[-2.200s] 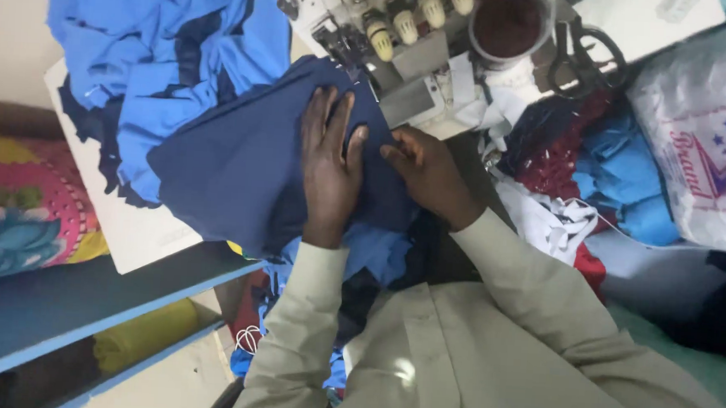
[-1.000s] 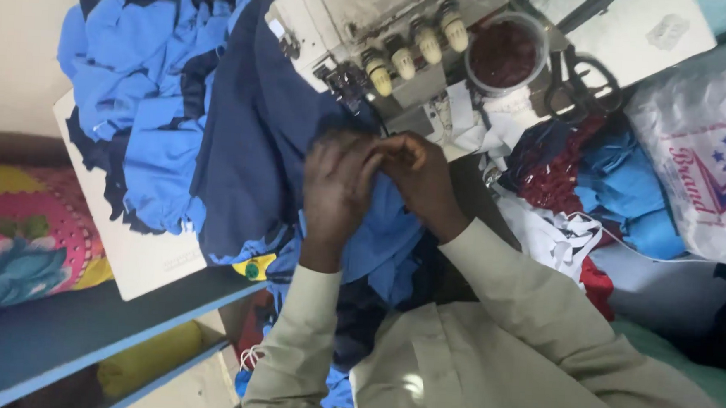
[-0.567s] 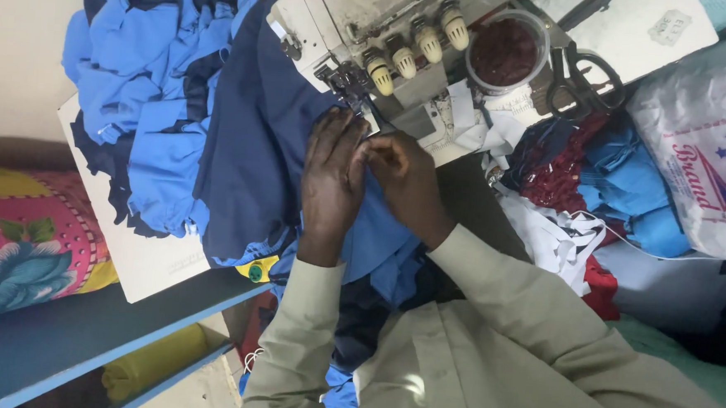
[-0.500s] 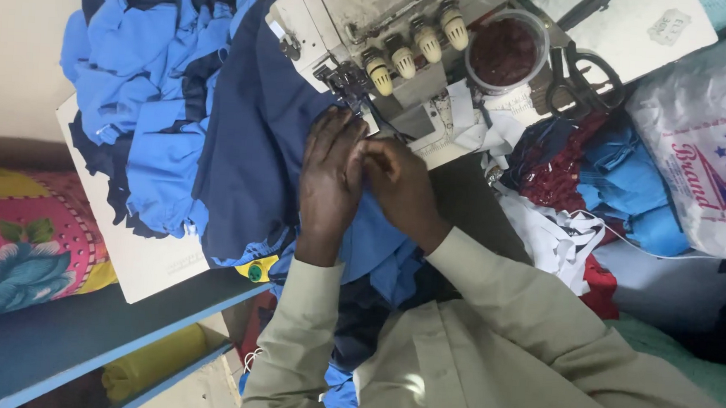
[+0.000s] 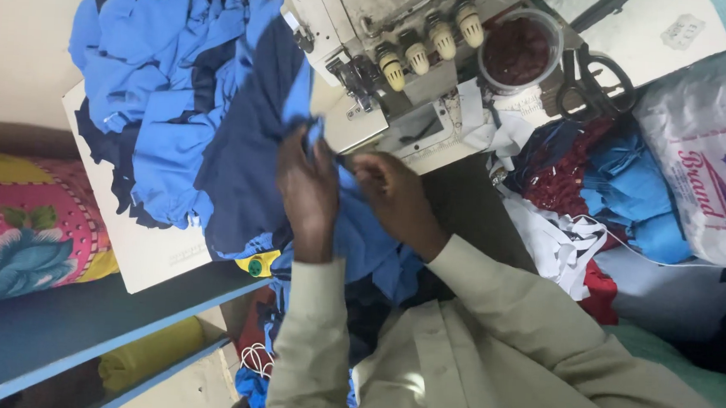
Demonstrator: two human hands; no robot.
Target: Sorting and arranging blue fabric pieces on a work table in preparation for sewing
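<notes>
- My left hand (image 5: 307, 194): fingers curled down onto the blue fabric piece (image 5: 361, 237), pinching its edge just in front of the sewing machine (image 5: 391, 61).
- My right hand (image 5: 392, 199): closed on the same fabric, just beside the left hand, thumb and fingers meeting over the cloth edge.
- Blue fabric piece: lies under and between both hands, running from the machine's plate down over the counter (image 5: 157, 255) edge toward my lap.
- Dark navy cloth (image 5: 245, 169): spread just left of my left hand, touching the lighter blue piece.
- Heap of blue cut pieces (image 5: 154, 77): piled on the counter, farther left, well apart from the hands.
- Sewing machine: cream, with a row of pale knobs, directly beyond my fingertips.
- Clear round container (image 5: 520, 51): right of the machine, dark red contents.
- Black scissors (image 5: 589, 75): beside the container.
- White plastic bag (image 5: 704, 172): far right, over red and blue cloth scraps.
- Floral pink cloth (image 5: 22, 227): far left, below the counter.
</notes>
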